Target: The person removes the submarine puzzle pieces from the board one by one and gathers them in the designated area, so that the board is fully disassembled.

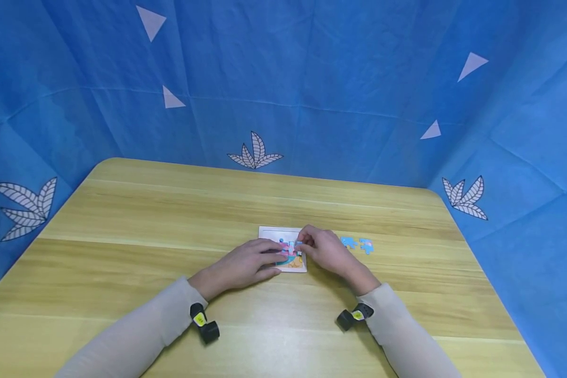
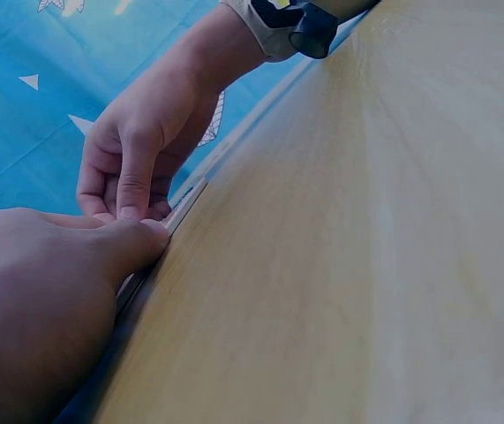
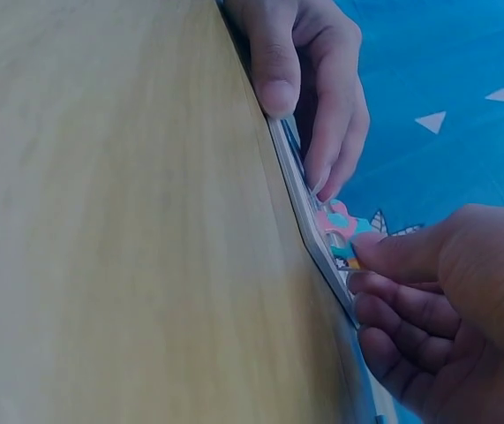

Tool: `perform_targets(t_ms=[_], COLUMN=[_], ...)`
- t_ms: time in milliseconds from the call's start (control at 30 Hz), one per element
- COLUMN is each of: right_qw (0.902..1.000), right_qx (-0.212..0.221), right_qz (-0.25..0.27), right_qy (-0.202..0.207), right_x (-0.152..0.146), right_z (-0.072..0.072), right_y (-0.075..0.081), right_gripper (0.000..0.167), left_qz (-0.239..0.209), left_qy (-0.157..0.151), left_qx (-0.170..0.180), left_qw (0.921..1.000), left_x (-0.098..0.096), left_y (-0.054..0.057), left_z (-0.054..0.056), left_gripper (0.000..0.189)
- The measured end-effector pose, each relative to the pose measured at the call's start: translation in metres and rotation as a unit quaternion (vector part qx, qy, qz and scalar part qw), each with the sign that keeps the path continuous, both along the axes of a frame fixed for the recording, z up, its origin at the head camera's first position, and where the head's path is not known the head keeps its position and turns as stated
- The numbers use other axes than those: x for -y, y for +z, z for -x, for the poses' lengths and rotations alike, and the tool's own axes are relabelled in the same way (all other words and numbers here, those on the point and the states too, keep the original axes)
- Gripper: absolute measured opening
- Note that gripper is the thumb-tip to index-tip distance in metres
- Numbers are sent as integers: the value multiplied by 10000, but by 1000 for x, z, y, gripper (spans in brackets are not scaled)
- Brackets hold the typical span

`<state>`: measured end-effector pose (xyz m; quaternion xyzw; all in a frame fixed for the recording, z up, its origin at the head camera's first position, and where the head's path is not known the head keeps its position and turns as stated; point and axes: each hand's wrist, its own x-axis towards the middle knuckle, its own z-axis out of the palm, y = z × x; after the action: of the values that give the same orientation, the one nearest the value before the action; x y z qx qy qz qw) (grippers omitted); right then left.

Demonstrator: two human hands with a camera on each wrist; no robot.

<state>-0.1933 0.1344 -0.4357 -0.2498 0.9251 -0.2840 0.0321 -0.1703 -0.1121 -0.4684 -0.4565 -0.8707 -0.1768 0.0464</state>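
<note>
A small white puzzle tray [image 1: 271, 231] lies on the table, partly filled with colourful jigsaw pieces. My left hand [image 1: 252, 262] rests over its left side, fingers extended across the pieces and thumb at the near edge. At the tray's right side, my right hand [image 1: 328, 252] pinches a puzzle piece [image 3: 340, 219] between thumb and index finger. Pink and light blue show on that piece in the right wrist view, tilted up beside the tray rim. The fingers hide part of the puzzle picture. In the left wrist view the tray shows only as a thin edge.
Two loose blue puzzle pieces, one plain [image 1: 348, 242] and one with a pink patch [image 1: 366, 245], lie right of my right hand. The wooden table [image 1: 170, 205] meets a blue cloth backdrop [image 1: 349, 63] behind and at both sides.
</note>
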Motion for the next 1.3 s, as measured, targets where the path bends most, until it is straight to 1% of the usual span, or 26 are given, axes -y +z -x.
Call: perform_targets(t_ms=[167, 367, 467, 633, 767, 1000, 1167, 1300], right_qw=[9999, 9998, 9998, 9997, 9996, 9992, 9987, 9979], right_qx=[37, 57, 86, 122, 61, -10, 90, 227], right_qz=[103, 181, 193, 183, 257, 389, 479, 571], right_qy=[19, 23, 27, 42, 40, -98, -157, -192], right_x=[0, -1, -1, -1, -1, -5, -9, -13], right_z=[0, 0, 0, -1, -1, 2, 3, 3], right_y=[0, 0, 0, 0, 1, 3, 7, 10], right_gripper=[4, 4, 4, 4, 4, 4, 4, 6], left_qz=[34, 117, 160, 230, 233, 211, 163, 221], left_qy=[-8, -124, -146, -144, -119, -51, -75, -79], left_qx=[-64, -393, -462, -428, -391, -355, -413, -347], left_qw=[10000, 9991, 9987, 9987, 9989, 9991, 9990, 9991], left_x=[0, 0, 0, 0, -1, 0, 0, 0], left_y=[-1, -1, -2, -2, -2, -1, -1, -2], left_z=[0, 0, 0, -1, -1, 0, 1, 0], left_gripper=[42, 40, 39, 40, 40, 40, 40, 41])
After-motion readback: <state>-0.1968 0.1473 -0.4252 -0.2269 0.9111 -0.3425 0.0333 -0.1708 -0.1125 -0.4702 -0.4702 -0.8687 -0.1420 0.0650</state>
